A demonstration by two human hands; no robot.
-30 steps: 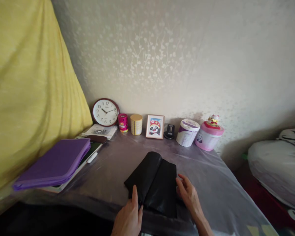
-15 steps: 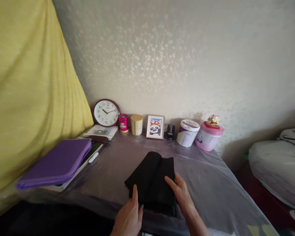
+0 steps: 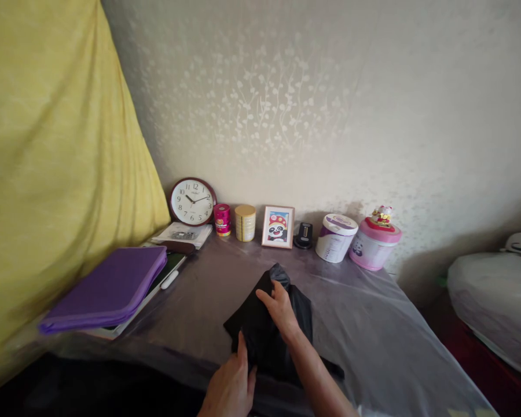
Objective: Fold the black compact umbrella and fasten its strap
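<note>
A black plastic bag (image 3: 263, 336), partly folded, lies on the table near its front edge. My left hand (image 3: 230, 385) pinches the bag's near edge between thumb and fingers. My right hand (image 3: 280, 307) reaches across the bag and grips a bunched fold near its far end, lifting it slightly. The table (image 3: 373, 324) is covered with a clear plastic sheet.
A purple folder (image 3: 108, 286) lies on a book at the left. Along the wall stand a round clock (image 3: 192, 201), two small tins (image 3: 233, 221), a framed panda picture (image 3: 278, 226), a white tub (image 3: 335, 237) and a pink jar (image 3: 374, 243). Yellow curtain (image 3: 56, 150) hangs at left.
My right hand moved from the bag's right side across its top toward the far end and closed on the fold. The bag has bunched up there. My left hand stayed put.
</note>
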